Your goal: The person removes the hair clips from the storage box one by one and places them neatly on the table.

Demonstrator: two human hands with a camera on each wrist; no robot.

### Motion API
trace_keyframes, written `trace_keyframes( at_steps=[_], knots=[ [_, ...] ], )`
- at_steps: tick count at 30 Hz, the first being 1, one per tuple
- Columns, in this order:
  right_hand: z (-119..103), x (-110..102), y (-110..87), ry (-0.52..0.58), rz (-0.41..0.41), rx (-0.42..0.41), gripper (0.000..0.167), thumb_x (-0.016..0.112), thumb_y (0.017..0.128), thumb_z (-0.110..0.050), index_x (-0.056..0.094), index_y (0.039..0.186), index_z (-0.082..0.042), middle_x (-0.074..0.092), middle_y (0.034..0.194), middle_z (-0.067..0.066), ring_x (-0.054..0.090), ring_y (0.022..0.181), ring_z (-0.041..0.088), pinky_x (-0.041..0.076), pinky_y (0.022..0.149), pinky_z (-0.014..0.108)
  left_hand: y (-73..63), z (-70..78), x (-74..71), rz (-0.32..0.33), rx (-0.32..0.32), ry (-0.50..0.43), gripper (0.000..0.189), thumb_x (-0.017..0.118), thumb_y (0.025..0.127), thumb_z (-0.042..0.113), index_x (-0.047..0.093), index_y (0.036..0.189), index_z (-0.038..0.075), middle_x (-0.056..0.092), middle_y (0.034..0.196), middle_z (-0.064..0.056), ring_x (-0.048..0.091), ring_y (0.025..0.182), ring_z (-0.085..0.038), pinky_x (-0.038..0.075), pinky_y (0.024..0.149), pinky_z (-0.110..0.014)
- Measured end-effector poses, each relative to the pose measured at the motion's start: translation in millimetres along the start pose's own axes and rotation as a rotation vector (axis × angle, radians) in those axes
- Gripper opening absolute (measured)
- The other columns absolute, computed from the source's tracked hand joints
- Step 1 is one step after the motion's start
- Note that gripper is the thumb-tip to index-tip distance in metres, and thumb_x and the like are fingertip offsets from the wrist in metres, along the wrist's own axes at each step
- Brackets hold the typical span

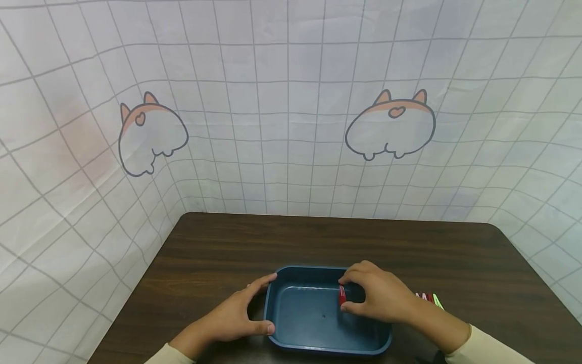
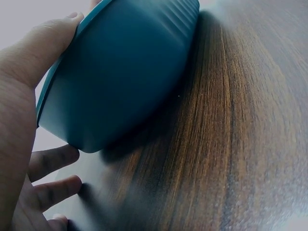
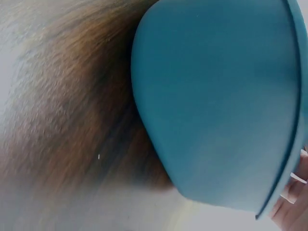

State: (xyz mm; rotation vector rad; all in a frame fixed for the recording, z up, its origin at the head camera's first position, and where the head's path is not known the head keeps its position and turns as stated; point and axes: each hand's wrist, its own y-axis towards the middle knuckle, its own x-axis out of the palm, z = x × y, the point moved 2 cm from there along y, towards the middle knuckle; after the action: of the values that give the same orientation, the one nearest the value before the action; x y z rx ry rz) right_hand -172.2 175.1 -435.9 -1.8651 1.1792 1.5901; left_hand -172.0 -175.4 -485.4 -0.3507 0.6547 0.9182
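A blue plastic bin (image 1: 313,323) stands on the dark wooden table. My left hand (image 1: 236,313) spans its left end, thumb at the near rim and index finger at the far corner; in the left wrist view the thumb (image 2: 53,38) lies against the rim and the other fingers are spread apart. Over the right part of the bin, my right hand (image 1: 384,293) pinches a red clothespin (image 1: 342,295) between thumb and fingers. From the right wrist, the bin's outer wall (image 3: 216,96) hides most of that hand and the clothespin.
Several coloured clothespins (image 1: 429,298), pink, red and green among them, lie right of the bin, partly hidden by my right forearm. A dark object (image 1: 438,358) shows at the bottom edge. White grid-patterned cloth (image 1: 273,126) surrounds the table (image 1: 218,247) at the back and sides.
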Motion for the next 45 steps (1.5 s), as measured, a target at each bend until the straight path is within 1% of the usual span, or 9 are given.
trace_keyframes(
  at_steps=[6, 19, 21, 23, 26, 28, 30, 40, 45],
  knots=[
    [4, -8, -6.2, 0.003, 0.005, -0.011, 0.042, 0.084, 0.082, -0.049, 0.074, 0.114, -0.024, 0.063, 0.118, -0.013, 0.059, 0.112, 0.013, 0.058, 0.081, 0.040, -0.4, 0.9, -0.1, -0.002, 0.001, -0.002, 0.097, 0.083, 0.085, 0.049, 0.023, 0.161, 0.041, 0.044, 0.157, -0.008, 0.041, 0.142, -0.037, 0.029, 0.108, -0.074],
    [15, -24, -20.5, 0.005, 0.000, -0.020, 0.045, 0.081, 0.084, -0.054, 0.073, 0.115, -0.023, 0.062, 0.119, -0.014, 0.059, 0.112, 0.013, 0.058, 0.083, 0.039, -1.4, 0.0, -0.3, -0.007, 0.013, -0.022, 0.098, 0.083, 0.085, 0.047, 0.022, 0.161, 0.041, 0.043, 0.157, -0.003, 0.040, 0.143, -0.035, 0.027, 0.110, -0.072],
    [18, -26, -22.9, 0.002, -0.002, -0.021, 0.044, 0.082, 0.084, -0.053, 0.073, 0.115, -0.024, 0.062, 0.119, -0.013, 0.058, 0.112, 0.013, 0.058, 0.080, 0.037, -1.6, -0.2, -0.3, -0.008, 0.016, -0.023, 0.098, 0.083, 0.085, 0.047, 0.022, 0.162, 0.040, 0.043, 0.157, -0.003, 0.040, 0.143, -0.034, 0.028, 0.110, -0.072],
    [22, -28, -25.4, 0.021, -0.007, -0.018, 0.043, 0.082, 0.084, -0.050, 0.073, 0.115, -0.023, 0.063, 0.120, -0.012, 0.059, 0.103, 0.011, 0.057, 0.073, 0.032, -1.7, -0.4, -0.3, -0.010, 0.016, -0.023, 0.097, 0.082, 0.085, 0.047, 0.022, 0.162, 0.040, 0.043, 0.157, -0.003, 0.040, 0.143, -0.035, 0.028, 0.110, -0.072],
    [27, -31, -29.4, 0.022, -0.001, -0.017, 0.042, 0.081, 0.085, -0.052, 0.073, 0.115, -0.024, 0.063, 0.119, -0.013, 0.057, 0.101, 0.009, 0.056, 0.072, 0.030, -1.4, -1.1, -0.1, -0.009, 0.016, -0.018, 0.097, 0.082, 0.085, 0.047, 0.022, 0.161, 0.041, 0.042, 0.158, -0.004, 0.039, 0.143, -0.036, 0.028, 0.109, -0.072],
    [30, -33, -32.1, 0.023, 0.005, -0.017, 0.042, 0.081, 0.085, -0.053, 0.073, 0.115, -0.025, 0.062, 0.119, -0.014, 0.057, 0.101, 0.009, 0.056, 0.075, 0.032, -1.0, -1.4, 0.0, -0.007, 0.017, -0.015, 0.097, 0.082, 0.085, 0.047, 0.022, 0.161, 0.042, 0.042, 0.158, -0.005, 0.039, 0.144, -0.037, 0.028, 0.109, -0.074],
    [32, -35, -34.6, 0.009, 0.012, -0.020, 0.043, 0.078, 0.086, -0.057, 0.073, 0.115, -0.025, 0.062, 0.118, -0.016, 0.057, 0.108, 0.010, 0.057, 0.081, 0.035, -0.9, -1.4, 0.0, -0.004, 0.017, -0.012, 0.097, 0.083, 0.085, 0.047, 0.023, 0.161, 0.042, 0.041, 0.158, -0.006, 0.038, 0.144, -0.038, 0.027, 0.108, -0.074],
    [46, -41, -45.2, 0.038, 0.041, -0.027, 0.041, 0.079, 0.086, -0.056, 0.073, 0.114, -0.027, 0.061, 0.116, -0.019, 0.055, 0.105, 0.007, 0.056, 0.075, 0.029, -1.1, -1.2, -0.2, -0.006, 0.020, -0.016, 0.097, 0.082, 0.086, 0.045, 0.023, 0.162, 0.040, 0.041, 0.158, -0.006, 0.039, 0.143, -0.037, 0.030, 0.108, -0.073],
    [54, -42, -49.3, 0.011, 0.067, -0.027, 0.042, 0.081, 0.083, -0.056, 0.073, 0.113, -0.027, 0.061, 0.115, -0.020, 0.056, 0.107, 0.007, 0.056, 0.080, 0.033, -1.9, -1.1, -0.1, -0.007, 0.016, -0.020, 0.097, 0.082, 0.086, 0.046, 0.023, 0.161, 0.041, 0.041, 0.159, -0.006, 0.039, 0.143, -0.037, 0.029, 0.108, -0.073]
  ],
)
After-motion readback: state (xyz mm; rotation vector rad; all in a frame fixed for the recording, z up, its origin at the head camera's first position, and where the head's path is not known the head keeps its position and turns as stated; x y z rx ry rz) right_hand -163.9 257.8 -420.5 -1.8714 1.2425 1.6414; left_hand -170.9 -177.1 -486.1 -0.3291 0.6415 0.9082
